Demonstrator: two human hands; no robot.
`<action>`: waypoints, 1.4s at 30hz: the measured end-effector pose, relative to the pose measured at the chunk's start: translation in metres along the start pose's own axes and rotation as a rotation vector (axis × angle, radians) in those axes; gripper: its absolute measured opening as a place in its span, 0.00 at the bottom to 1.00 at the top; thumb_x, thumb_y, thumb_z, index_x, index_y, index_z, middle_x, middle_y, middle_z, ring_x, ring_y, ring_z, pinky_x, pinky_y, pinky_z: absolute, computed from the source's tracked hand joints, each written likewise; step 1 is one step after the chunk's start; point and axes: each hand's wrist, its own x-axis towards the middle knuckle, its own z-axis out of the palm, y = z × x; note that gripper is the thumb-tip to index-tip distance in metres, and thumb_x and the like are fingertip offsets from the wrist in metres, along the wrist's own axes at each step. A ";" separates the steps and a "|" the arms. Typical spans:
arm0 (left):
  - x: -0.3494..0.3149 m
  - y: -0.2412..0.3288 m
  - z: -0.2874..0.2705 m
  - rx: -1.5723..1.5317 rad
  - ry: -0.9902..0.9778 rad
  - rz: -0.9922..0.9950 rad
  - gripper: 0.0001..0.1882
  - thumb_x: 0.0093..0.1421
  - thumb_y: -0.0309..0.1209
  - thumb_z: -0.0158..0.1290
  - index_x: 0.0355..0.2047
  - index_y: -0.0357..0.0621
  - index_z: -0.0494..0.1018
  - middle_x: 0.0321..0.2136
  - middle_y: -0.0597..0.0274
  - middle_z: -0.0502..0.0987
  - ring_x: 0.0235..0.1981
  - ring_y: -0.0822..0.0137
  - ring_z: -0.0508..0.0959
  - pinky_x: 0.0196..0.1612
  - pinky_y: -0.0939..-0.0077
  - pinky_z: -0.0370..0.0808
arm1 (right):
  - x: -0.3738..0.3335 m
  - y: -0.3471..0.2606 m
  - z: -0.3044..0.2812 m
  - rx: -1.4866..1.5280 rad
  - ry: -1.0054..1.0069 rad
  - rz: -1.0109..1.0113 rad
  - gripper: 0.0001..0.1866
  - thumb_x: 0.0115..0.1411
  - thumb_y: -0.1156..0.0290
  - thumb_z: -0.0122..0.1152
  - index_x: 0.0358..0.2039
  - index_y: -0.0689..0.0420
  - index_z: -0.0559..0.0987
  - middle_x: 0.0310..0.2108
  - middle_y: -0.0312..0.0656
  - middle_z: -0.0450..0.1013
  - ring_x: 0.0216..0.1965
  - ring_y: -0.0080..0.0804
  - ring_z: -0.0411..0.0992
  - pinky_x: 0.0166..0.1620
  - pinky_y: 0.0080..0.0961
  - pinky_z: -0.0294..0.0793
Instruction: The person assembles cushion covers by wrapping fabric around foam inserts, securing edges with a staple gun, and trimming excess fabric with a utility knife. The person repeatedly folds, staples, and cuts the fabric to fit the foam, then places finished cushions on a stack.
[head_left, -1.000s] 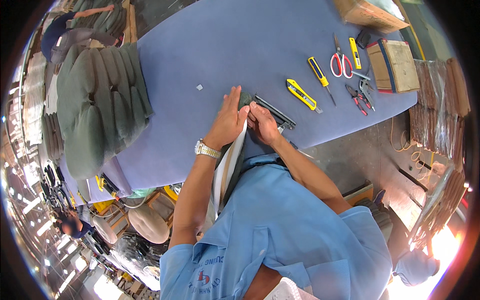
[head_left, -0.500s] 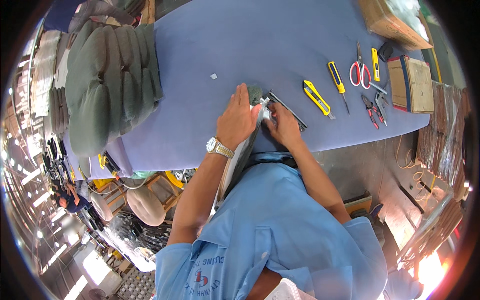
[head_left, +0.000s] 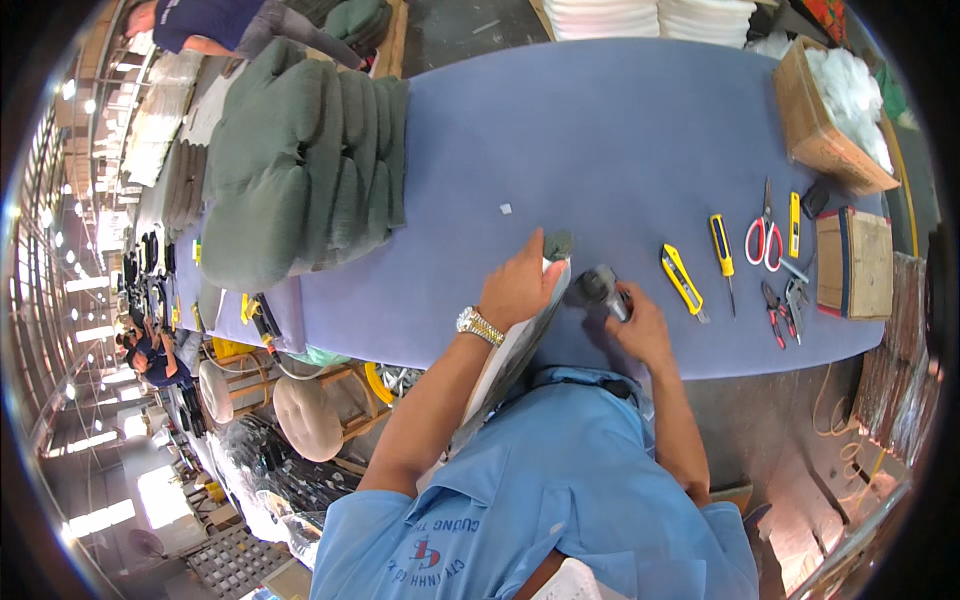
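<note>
My left hand (head_left: 517, 290), with a metal-band watch at the wrist, grips the upper end of a green padded cushion (head_left: 558, 243). The cushion stands on edge against my body, with its whitish side and a strip of dark cloth showing. My right hand (head_left: 642, 328) is closed round the handle of a dark grey staple gun (head_left: 600, 287), blurred by motion. The tool's head is to the right of the cushion and apart from it. A small white scrap (head_left: 506, 209) lies on the blue-covered table (head_left: 560, 120) beyond my left hand.
To the right lie a yellow cutter (head_left: 682, 283), a screwdriver (head_left: 721, 245), red-handled scissors (head_left: 765, 240), pliers (head_left: 775, 312) and a small box (head_left: 855, 262). A carton (head_left: 800, 115) with white stuffing stands behind. Green cushions (head_left: 300, 170) are stacked at left; another person (head_left: 215, 25) is beyond.
My right hand has moved away from the cushion's edge and lifted the staple gun off the table. My left hand still holds the cushion. The whole view has shifted.
</note>
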 end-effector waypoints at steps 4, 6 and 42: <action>0.000 0.000 0.022 0.003 0.095 0.052 0.38 0.71 0.50 0.46 0.68 0.29 0.55 0.62 0.29 0.68 0.55 0.34 0.76 0.53 0.45 0.76 | -0.023 -0.026 -0.036 0.221 0.136 -0.067 0.31 0.47 0.70 0.75 0.54 0.57 0.79 0.40 0.51 0.80 0.40 0.51 0.79 0.48 0.37 0.78; 0.000 0.001 0.028 0.007 0.111 0.047 0.38 0.71 0.50 0.47 0.68 0.30 0.55 0.62 0.29 0.67 0.55 0.34 0.75 0.54 0.45 0.75 | -0.026 -0.038 -0.042 0.337 0.181 -0.166 0.32 0.47 0.71 0.75 0.56 0.56 0.79 0.41 0.50 0.80 0.40 0.50 0.78 0.48 0.35 0.77; 0.000 0.015 0.016 -0.016 0.020 0.079 0.49 0.53 0.30 0.58 0.71 0.27 0.49 0.69 0.35 0.59 0.67 0.38 0.66 0.64 0.52 0.70 | 0.003 -0.071 -0.050 0.250 -0.224 -0.375 0.36 0.50 0.74 0.69 0.62 0.55 0.71 0.49 0.44 0.78 0.48 0.38 0.78 0.54 0.33 0.76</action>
